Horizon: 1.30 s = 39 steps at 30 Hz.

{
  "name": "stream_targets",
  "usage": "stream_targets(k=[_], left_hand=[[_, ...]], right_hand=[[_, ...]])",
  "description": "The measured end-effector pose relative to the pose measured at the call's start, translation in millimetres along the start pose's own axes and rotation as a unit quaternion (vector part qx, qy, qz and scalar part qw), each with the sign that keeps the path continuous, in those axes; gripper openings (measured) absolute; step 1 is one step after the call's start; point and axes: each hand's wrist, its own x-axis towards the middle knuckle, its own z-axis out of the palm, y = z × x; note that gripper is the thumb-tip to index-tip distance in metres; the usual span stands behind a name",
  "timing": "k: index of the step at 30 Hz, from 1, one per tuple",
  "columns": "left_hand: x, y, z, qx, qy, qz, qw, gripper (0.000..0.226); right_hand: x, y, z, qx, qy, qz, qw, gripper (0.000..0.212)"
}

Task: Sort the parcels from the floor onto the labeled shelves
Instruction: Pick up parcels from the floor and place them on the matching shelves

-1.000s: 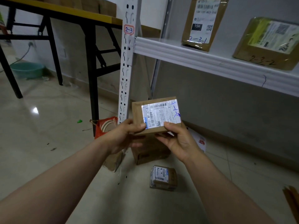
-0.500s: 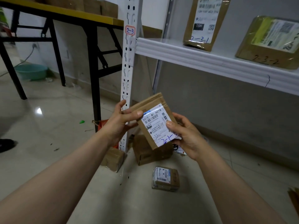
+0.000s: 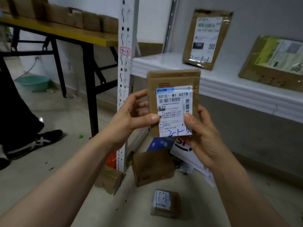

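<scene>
I hold a small brown cardboard parcel [image 3: 173, 82] upright in front of me, its white label facing me with "2-1-5" handwritten in blue at the bottom. My left hand [image 3: 129, 118] grips its left edge, thumb on the label. My right hand [image 3: 203, 136] grips its lower right corner. Behind it runs the white shelf [image 3: 229, 86], whose upright post carries a tag "2-3" [image 3: 125, 51]. On the shelf stand a parcel marked 2-3-1 [image 3: 205, 38] and a parcel marked 2-3-2 [image 3: 275, 63]. On the floor lie more parcels: a brown box [image 3: 152, 166], a small labelled one [image 3: 165, 202] and another by the post [image 3: 109, 179].
A yellow-topped table [image 3: 65, 32] with black legs and several boxes stands at the left. Another person's dark trouser leg and shoe [image 3: 37, 141] are on the floor at far left. A green basin [image 3: 32, 81] sits under the table. White and blue mail bags [image 3: 183, 149] lie under the shelf.
I have turned the parcel from lying sideways to upright, so the label reads straight. My view has moved closer and a little up. A person's shoe has come into view at left.
</scene>
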Motion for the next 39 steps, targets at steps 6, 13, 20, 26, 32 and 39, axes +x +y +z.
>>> stream_targets(k=[6, 13, 20, 26, 32, 39], left_hand=[[56, 112, 14, 0.015, -0.025, -0.009, 1.0, 0.082], [75, 247, 19, 0.012, -0.069, -0.096, 0.993, 0.094], [100, 392, 40, 0.001, -0.077, -0.086, 0.993, 0.094], [120, 537, 58, 0.035, -0.121, -0.047, 0.991, 0.084], [158, 666, 105, 0.007, -0.158, 0.028, 0.987, 0.083], [195, 741, 187, -0.03, -0.213, 0.122, 0.969, 0.069]], right_hand=[[29, -120, 16, -0.027, 0.002, 0.009, 1.0, 0.076], [33, -259, 49, -0.07, -0.023, 0.088, 0.993, 0.069], [37, -413, 96, -0.101, -0.028, 0.067, 0.992, 0.073], [18, -555, 132, -0.142, -0.026, 0.048, 0.988, 0.072], [8, -697, 161, -0.182, 0.051, -0.049, 0.981, 0.062], [-23, -799, 155, -0.187, 0.179, -0.157, 0.953, 0.054]])
